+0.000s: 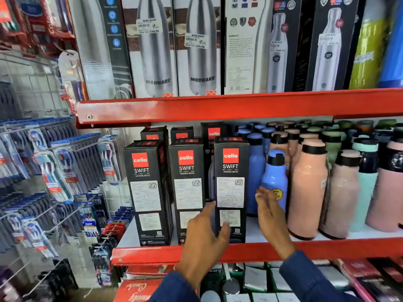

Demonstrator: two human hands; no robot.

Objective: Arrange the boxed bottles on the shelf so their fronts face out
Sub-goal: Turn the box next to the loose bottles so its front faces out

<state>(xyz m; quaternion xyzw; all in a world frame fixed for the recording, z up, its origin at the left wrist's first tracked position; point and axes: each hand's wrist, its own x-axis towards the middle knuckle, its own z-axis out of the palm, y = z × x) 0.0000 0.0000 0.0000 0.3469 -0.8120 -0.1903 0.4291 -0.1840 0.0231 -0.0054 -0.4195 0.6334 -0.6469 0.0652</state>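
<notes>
Three black Cello Swift bottle boxes stand in a front row on the red shelf (239, 250): a left box (147, 192), a middle box (188, 188) and a right box (231, 184). Each shows a red logo and white label panels. More black boxes (214, 132) stand behind them. My left hand (205, 240) is spread in front of the right box's lower left, fingers apart, fingertips at its bottom label. My right hand (271, 219) hovers open just right of that box, in front of a blue bottle (275, 179). Neither hand holds anything.
Loose blue, pink and mint bottles (307, 188) crowd the shelf to the right. The upper red shelf (218, 106) carries tall steel-bottle boxes. Toothbrush packs (54, 171) hang on wire hooks at the left. Red and white packages (257, 280) fill the shelf below.
</notes>
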